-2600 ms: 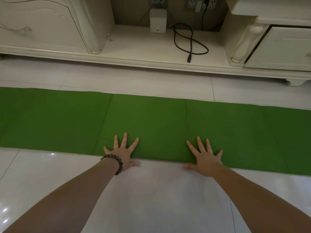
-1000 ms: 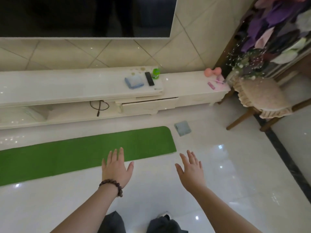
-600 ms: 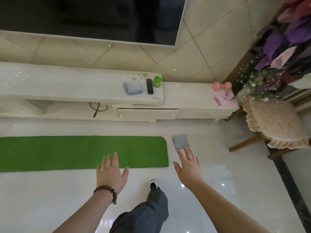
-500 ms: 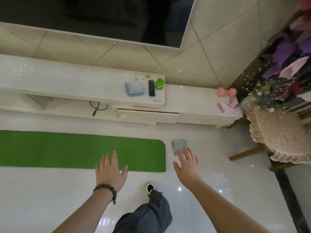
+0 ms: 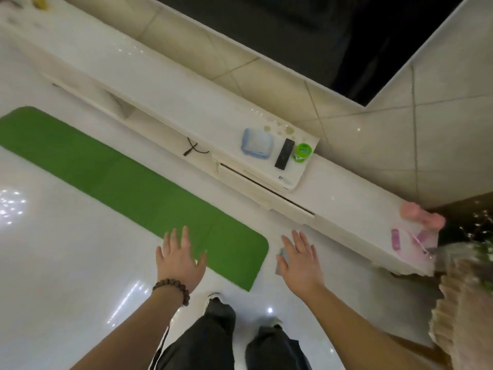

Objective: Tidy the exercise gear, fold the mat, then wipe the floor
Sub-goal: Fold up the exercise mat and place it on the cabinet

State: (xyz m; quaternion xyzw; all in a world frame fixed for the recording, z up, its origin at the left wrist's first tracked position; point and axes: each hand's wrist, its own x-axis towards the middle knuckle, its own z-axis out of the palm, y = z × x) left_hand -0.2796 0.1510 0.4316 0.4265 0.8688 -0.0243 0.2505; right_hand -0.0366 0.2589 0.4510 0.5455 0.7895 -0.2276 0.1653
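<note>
A long green mat [image 5: 128, 182] lies flat on the glossy white floor, running from the upper left to its rounded end near my feet. My left hand [image 5: 180, 260], with a bead bracelet at the wrist, hovers open over the mat's near edge. My right hand [image 5: 300, 259] is open too, just past the mat's end, and it covers most of a small grey cloth [image 5: 280, 259] on the floor. A pink dumbbell [image 5: 422, 216] and pink pieces [image 5: 396, 240] rest on the cabinet's right end.
A long white TV cabinet [image 5: 346, 188] runs diagonally behind the mat, bearing a folded blue cloth [image 5: 257, 142], a black remote [image 5: 285, 153] and a green tub [image 5: 303, 152]. A black cable [image 5: 194, 149] lies on its lower shelf. A cushioned chair [image 5: 466, 316] stands at right.
I rose from pressing both palms on the mat and stepped toward its right end. The view has tilted. Both hands stay open and empty, the right one now over the grey cloth.
</note>
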